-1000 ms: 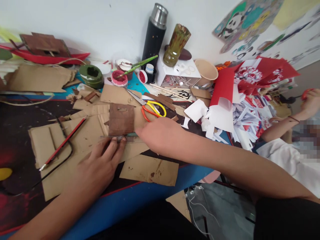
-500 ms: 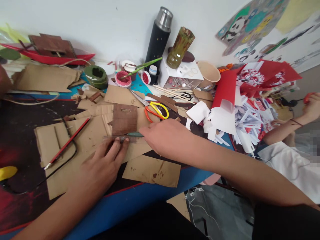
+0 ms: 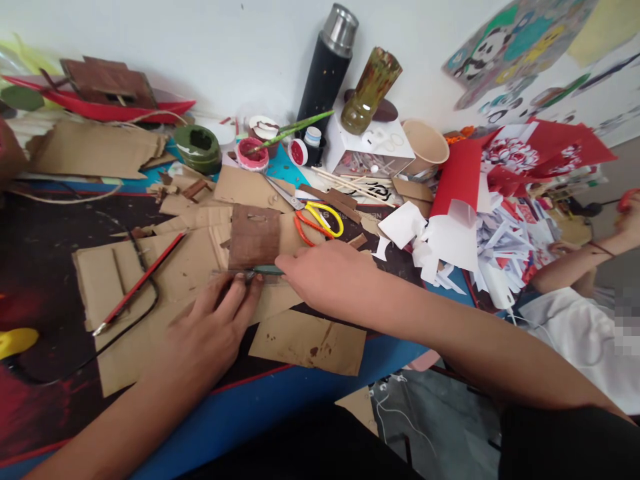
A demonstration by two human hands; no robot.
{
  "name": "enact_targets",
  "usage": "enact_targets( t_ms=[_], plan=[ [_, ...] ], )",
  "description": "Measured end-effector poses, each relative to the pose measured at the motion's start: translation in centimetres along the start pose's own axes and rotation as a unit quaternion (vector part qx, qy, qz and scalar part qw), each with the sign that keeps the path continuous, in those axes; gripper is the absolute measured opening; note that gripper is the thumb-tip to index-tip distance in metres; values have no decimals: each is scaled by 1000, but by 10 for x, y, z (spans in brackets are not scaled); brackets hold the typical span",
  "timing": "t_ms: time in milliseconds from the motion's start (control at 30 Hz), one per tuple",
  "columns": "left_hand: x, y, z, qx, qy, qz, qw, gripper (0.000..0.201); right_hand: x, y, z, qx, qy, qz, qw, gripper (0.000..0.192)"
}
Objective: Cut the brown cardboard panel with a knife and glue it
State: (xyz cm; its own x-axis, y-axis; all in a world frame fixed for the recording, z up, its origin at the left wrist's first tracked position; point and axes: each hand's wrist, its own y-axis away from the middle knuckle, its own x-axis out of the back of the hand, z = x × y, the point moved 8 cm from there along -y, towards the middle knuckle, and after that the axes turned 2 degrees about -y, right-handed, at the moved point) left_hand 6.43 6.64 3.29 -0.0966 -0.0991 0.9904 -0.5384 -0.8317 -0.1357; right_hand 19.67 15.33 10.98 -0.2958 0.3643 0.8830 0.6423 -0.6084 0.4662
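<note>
The left hand (image 3: 213, 327) presses spread fingertips on a clear ruler (image 3: 235, 273) lying along the lower edge of a brown card (image 3: 254, 236), while the right hand (image 3: 330, 277) pinches a green pen (image 3: 267, 270) against it.

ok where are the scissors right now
The scissors lie at the table's centre in the head view, just beyond the right hand, right of the brown cardboard piece.

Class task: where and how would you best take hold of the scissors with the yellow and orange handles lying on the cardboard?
Probably by the handle loops of the scissors, coming from the right: the loops lie open toward that side, while the blades point up-left over the cardboard, away from the right hand.
</note>
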Motion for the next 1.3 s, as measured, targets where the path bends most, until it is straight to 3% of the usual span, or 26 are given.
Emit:
enact_targets(
  t_ms=[167,433,933,1300],
  plan=[
    [1,1,0,5,27,6,1000,74,0,-2,-1,2,-3,-2,1000,25],
    [-2,1,3,1,-23,6,1000,68,7,-7,-16,16,18,14,1000,27],
    [0,1,-1,16,3,-12,1000,66,16,-8,-18,36,19,-72,997,32],
    [0,0,-4,11,13,-11,1000,67,6,-3,-9,29,24,-31,999,26]
  ],
)
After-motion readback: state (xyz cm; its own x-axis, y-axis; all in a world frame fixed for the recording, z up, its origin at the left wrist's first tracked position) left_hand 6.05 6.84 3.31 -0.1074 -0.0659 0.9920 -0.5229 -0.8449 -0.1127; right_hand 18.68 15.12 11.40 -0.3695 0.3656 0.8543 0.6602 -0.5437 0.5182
